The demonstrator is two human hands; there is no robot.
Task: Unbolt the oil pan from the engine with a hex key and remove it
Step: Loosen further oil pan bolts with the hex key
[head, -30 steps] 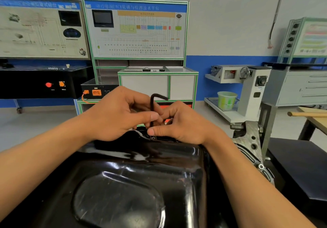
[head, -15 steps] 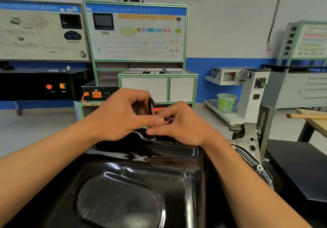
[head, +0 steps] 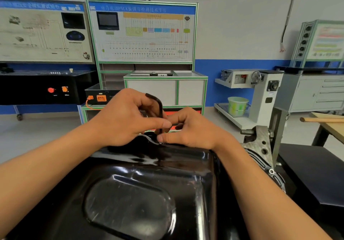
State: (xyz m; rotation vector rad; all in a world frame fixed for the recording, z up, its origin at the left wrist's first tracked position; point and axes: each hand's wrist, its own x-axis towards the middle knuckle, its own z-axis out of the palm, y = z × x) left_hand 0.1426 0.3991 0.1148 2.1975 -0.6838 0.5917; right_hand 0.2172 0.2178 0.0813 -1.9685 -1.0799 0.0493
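A glossy black oil pan [head: 141, 189] fills the lower middle, bolted side down on the engine, whose grey metal end [head: 260, 146] shows at the right. A black L-shaped hex key [head: 159, 109] stands upright at the pan's far flange, short arm pointing left. My left hand [head: 126, 120] grips the key, thumb pressed across its shaft. My right hand [head: 188, 128] pinches the lower shaft just above the flange, fingers curled. The bolt head is hidden behind my fingers.
The engine stand's grey post [head: 266, 100] rises at the right. A wooden table [head: 333, 126] with a wooden handle on it sits far right, above a black surface [head: 312, 172]. Training panels [head: 141, 33] and a green bucket [head: 237, 105] stand behind.
The hex key's short arm has swung from pointing right, through end-on, to pointing left. Both hands have stayed at the far flange.
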